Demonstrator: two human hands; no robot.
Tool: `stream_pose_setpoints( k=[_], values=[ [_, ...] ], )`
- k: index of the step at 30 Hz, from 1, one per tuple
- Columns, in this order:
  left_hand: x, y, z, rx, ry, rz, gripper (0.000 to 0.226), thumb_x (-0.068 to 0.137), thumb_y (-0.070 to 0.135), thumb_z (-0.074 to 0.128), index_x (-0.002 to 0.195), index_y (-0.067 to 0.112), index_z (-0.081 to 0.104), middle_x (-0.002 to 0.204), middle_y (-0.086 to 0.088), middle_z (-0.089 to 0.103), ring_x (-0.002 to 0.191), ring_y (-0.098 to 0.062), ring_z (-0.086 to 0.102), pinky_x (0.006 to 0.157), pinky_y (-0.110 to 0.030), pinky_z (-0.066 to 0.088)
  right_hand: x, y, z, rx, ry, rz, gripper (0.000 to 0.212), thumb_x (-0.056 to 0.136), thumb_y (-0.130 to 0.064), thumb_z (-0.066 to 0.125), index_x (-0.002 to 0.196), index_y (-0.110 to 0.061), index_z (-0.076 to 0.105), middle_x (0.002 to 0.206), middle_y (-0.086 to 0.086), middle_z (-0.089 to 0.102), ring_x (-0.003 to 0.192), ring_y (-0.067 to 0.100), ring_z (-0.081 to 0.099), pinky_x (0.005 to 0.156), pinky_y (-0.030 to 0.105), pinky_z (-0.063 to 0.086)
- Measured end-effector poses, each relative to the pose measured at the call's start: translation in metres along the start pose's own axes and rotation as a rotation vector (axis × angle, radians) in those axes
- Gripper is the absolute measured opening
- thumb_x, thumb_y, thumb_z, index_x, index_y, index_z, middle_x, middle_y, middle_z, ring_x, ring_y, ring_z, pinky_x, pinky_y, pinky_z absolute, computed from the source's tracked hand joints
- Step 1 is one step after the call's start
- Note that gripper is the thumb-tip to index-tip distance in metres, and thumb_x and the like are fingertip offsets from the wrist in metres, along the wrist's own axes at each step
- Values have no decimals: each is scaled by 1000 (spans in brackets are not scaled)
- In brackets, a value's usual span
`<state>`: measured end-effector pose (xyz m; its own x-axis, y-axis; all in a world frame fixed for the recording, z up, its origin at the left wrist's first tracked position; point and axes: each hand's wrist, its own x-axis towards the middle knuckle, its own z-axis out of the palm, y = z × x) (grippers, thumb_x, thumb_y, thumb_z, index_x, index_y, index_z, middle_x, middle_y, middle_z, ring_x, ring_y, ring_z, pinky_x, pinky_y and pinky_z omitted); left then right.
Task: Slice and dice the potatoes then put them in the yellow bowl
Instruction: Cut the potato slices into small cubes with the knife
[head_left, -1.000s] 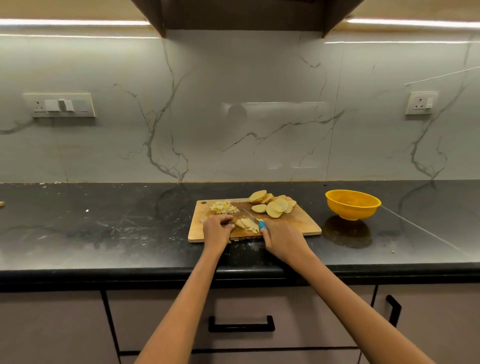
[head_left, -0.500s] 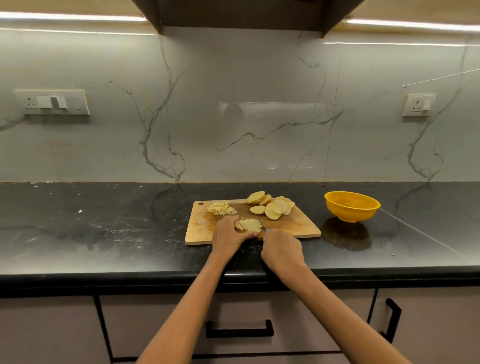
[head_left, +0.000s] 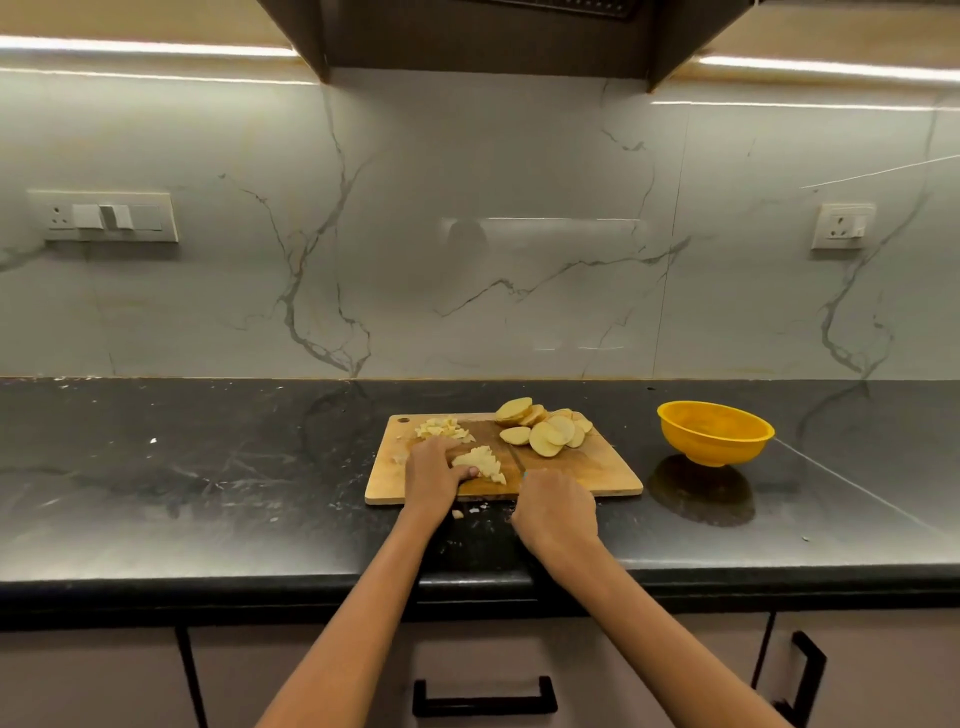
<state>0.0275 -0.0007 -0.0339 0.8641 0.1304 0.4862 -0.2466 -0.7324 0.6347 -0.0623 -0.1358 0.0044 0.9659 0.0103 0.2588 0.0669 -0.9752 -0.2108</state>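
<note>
Left hand presses the cut potato on the board — right hand is fisted, its contents hidden.

Right hand has drawn back off the board — strips now gathered, cut.

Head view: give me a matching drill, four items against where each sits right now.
Items:
1. potato slices
2. diced potato pile
3. yellow bowl
4. potato strips

Places:
A. on the countertop, right of the board
B. board's far left corner
C. board's far right part
D. at the left hand's fingertips

Pairs: 1-C, 2-B, 3-A, 4-D
</note>
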Motion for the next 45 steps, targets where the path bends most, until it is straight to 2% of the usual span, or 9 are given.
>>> stream_pose_setpoints(
  k=[6,9,11,13,18,22,33,38,45],
  values=[
    [-7,1,-7,-93,-53,-10,13,71,16,78,78,12,67,66,4,56,64,-8,47,59,-20,34,1,-32,14,-17,-23,-37,24,96,-10,45,114,-8,62,114,11,63,102,24,62,77,31,48],
    [-9,1,-6,-77,-68,1,24,72,12,72,62,16,51,54,7,41,58,-8,35,51,-19,26,13,-41,8,66,-4,-15,21,95,-13,48,109,-8,63,109,8,65,100,22,62,73,27,44],
    [-11,2,-4,-60,-64,-6,12,73,14,72,72,19,62,69,5,57,72,-13,52,63,-18,39,21,-38,0,93,35,-1,21,95,-16,50,110,-8,62,108,7,65,100,22,62,72,27,42],
    [-10,3,2,-46,-57,-11,31,74,22,73,99,6,67,96,-7,67,96,-24,60,80,-29,46,28,-31,-5,119,58,14,23,95,-18,49,111,-7,61,109,7,65,101,23,62,74,28,44],
    [3,5,7,43,-32,-28,28,76,34,73,70,14,54,78,-4,59,77,-19,51,62,-25,30,35,-14,-1,127,-5,2,24,97,-18,45,110,-6,61,110,10,65,101,24,62,75,28,44],
    [21,-1,3,89,6,-80,43,79,33,72,108,2,62,107,-10,63,102,-24,54,82,-30,40,31,-5,7,87,-9,0,20,95,-15,46,105,-8,62,105,8,66,96,22,63,69,25,42],
    [33,-30,-23,-38,34,-178,25,89,14,61,111,5,67,115,-14,66,110,-29,57,99,-37,41,33,-24,14,102,2,-35,20,94,-14,49,109,-9,61,109,7,65,99,21,61,79,28,46],
    [29,-38,-21,187,-102,-189,23,96,19,49,87,3,61,96,-17,66,89,-30,58,73,-34,42,24,-10,22,54,31,6,18,94,-13,50,107,-9,61,104,5,66,94,19,63,75,27,47],
    [18,-29,-22,222,-114,-181,27,98,19,45,94,0,65,100,-14,64,92,-28,58,78,-32,42,33,-7,23,130,78,-5,22,99,-21,44,108,-10,61,106,5,66,97,20,63,72,26,43]
  ],
)
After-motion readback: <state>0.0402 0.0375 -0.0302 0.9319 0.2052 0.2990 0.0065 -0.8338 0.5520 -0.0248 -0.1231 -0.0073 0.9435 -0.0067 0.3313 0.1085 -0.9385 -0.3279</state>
